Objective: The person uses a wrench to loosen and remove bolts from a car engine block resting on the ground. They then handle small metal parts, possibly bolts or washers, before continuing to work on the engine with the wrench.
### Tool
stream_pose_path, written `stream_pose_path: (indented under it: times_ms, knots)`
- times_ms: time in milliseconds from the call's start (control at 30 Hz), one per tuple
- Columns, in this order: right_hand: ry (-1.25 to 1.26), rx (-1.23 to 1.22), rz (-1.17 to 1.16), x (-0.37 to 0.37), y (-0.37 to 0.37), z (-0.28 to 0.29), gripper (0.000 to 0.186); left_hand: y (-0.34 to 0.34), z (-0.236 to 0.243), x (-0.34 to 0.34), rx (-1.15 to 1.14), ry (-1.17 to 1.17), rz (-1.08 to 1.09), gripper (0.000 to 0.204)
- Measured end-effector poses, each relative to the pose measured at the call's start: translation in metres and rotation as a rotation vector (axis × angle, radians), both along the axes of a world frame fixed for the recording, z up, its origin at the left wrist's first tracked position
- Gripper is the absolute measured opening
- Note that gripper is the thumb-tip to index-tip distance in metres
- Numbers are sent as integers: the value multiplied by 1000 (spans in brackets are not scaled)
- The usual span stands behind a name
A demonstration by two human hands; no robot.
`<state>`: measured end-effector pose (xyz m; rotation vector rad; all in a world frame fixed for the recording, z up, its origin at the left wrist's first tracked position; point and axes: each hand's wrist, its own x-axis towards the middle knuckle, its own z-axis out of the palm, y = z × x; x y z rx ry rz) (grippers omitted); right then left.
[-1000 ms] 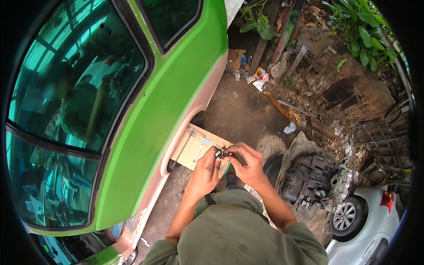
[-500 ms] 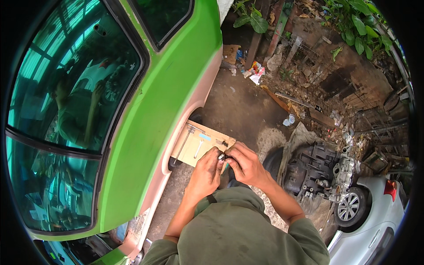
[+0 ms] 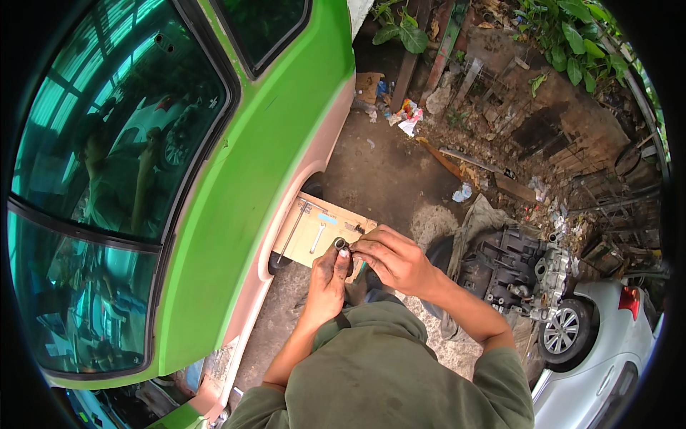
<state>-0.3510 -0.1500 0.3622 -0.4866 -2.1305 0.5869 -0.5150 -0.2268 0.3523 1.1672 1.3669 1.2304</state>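
Observation:
My left hand (image 3: 329, 282) is closed round a small round metal part (image 3: 340, 244) with a dark opening facing up. My right hand (image 3: 393, 264) has its grimy fingertips pinched at that part's right side; what exactly they grip is too small to make out. Just beyond my hands, a cardboard sheet (image 3: 296, 236) juts from the green vehicle's wheel arch, bearing a wrench (image 3: 318, 238), a long thin metal rod (image 3: 290, 236) and small dark parts (image 3: 356, 228).
A green vehicle (image 3: 236, 179) with tinted windows fills the left. At right are a dismantled engine or gearbox assembly (image 3: 507, 272) on sacking, dark tyres behind my right arm and a silver car (image 3: 607, 336). Scrap, litter (image 3: 409, 116) and leafy plants (image 3: 575, 43) lie farther off.
My left hand has turned and shifted slightly left, showing the part's round opening. My right hand has moved a little up and right, its fingers now more extended beside the part.

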Motion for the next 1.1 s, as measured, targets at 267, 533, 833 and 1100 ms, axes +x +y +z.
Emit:
stream_pose_path:
  times_ms: [267, 533, 833, 1100]
  knots:
    - [24, 12, 3, 2, -7, -7, 23, -11, 4, 5, 49, 84, -7, 30]
    - [103, -45, -42, 0, -15, -8, 25, -12, 10, 12, 204, 414, -1, 21]
    - [-72, -157, -32, 17, -8, 5, 19, -9, 11, 1, 167, 221, -39, 24]
    - [-90, -237, 4, 21, -2, 7, 22, -3, 1, 1, 139, 33, 15, 21]
